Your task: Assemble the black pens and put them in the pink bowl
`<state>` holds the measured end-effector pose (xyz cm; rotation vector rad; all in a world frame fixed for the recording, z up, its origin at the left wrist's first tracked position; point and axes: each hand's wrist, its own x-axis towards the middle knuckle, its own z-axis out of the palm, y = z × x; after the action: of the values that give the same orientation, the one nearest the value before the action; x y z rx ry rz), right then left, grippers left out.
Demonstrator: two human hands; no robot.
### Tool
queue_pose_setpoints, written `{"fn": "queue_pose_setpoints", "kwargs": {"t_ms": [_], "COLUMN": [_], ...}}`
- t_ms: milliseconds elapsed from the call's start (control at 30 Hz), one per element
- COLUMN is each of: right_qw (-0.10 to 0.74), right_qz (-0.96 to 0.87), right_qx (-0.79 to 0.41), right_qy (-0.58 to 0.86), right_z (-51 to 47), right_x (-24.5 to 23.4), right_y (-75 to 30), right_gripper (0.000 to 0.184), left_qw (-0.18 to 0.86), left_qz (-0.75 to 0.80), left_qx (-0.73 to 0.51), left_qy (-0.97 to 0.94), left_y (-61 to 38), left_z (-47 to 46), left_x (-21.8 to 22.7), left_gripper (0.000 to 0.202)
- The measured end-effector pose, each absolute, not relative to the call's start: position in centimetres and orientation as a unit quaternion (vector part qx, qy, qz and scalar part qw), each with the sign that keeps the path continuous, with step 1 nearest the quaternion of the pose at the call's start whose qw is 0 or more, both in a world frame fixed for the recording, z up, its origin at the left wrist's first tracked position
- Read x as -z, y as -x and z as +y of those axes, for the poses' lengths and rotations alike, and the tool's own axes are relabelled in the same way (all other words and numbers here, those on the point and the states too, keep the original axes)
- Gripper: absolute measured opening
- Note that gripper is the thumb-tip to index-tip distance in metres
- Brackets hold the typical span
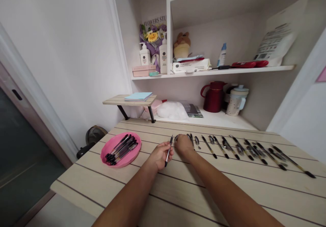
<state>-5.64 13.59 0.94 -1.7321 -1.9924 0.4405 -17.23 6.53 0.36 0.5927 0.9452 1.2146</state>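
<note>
My left hand point(160, 155) is closed around a black pen point(168, 150), held upright over the wooden table point(178, 189). My right hand point(183, 142) is just beside it, fingers curled over something small at the pen's top end, hidden from view. To the left a pink tray point(107, 149) holds several black pens point(122, 149). To the right of my hands, a row of pen bodies and caps point(244, 149) lies spread across the table.
A small wooden riser point(129, 101) with a blue notebook stands at the back left. Shelves behind hold bottles, a red jug point(214, 96), a white jug and boxes. A fan sits on the floor at the left. The table's front edge is near me.
</note>
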Motion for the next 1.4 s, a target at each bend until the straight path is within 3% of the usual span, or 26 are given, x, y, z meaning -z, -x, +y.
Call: {"fn": "queue_pose_setpoints", "kwargs": {"t_ms": [333, 433, 600, 667, 1400], "right_qw": [0.336, 0.379, 0.564, 0.593, 0.527], "right_qz": [-0.689, -0.654, -0.443, -0.381, -0.462], "right_qx": [-0.245, -0.3, -0.533, -0.584, -0.577], "right_qy": [0.594, 0.582, 0.449, 0.402, 0.419], "right_z": [11.8, 10.2, 7.4, 6.6, 5.2], "right_x": [-0.4, -0.2, -0.7, -1.2, -2.5], "right_y": [1.5, -1.2, -3.6, -3.7, -3.0], "right_gripper": [0.013, 0.02, 0.028, 0.031, 0.032], "left_qw": [0.694, 0.687, 0.671, 0.66, 0.641], "left_qz": [0.422, 0.426, 0.436, 0.444, 0.466], "left_qx": [-0.497, -0.467, -0.43, -0.429, -0.423], "left_qy": [-0.307, -0.358, -0.418, -0.429, -0.439], "left_y": [16.6, 15.6, 13.6, 13.1, 12.9], "left_z": [5.9, 5.1, 3.6, 3.3, 3.0], "left_x": [-0.7, -1.1, -1.6, -1.6, -1.8], "left_gripper": [0.028, 0.031, 0.028, 0.025, 0.024]}}
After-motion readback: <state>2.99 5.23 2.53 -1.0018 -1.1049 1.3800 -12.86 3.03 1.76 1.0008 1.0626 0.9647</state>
